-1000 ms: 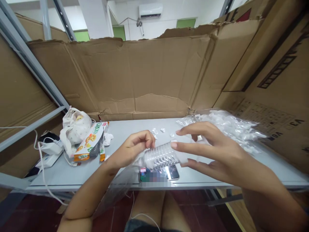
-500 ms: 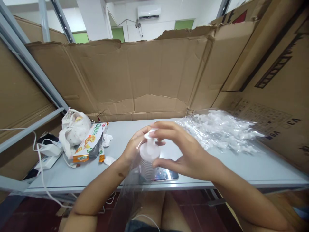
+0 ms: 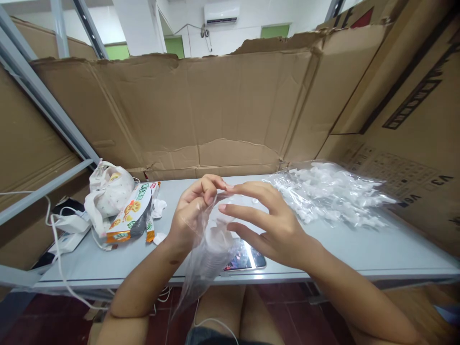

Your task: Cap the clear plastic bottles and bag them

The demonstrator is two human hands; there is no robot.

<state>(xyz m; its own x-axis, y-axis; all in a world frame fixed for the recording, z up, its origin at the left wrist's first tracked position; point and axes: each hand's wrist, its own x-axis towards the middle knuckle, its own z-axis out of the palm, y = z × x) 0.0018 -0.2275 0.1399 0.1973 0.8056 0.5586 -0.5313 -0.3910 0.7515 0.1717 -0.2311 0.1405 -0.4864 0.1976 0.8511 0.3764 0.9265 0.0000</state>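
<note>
My left hand [image 3: 192, 211] pinches the top edge of a clear plastic bag [image 3: 204, 261] that hangs down over the table's front edge. Inside the bag sits a white pump bottle [image 3: 219, 239], seen dimly through the film. My right hand [image 3: 264, 223] is beside the bag's mouth, its thumb and forefinger at the bag's upper edge and the other fingers spread. Both hands are above a phone [image 3: 247, 258] lying on the grey table [image 3: 359, 249].
A heap of clear bags with white pump parts [image 3: 327, 194] lies at the right. At the left are a snack packet [image 3: 132, 213], a white cloth bag [image 3: 108, 194], a charger and cables [image 3: 68, 225]. Cardboard walls [image 3: 215, 110] surround the table.
The pump bottle, first held sideways, then upright between both hands, now sits inside the clear bag. My left hand has moved up to the bag's mouth.
</note>
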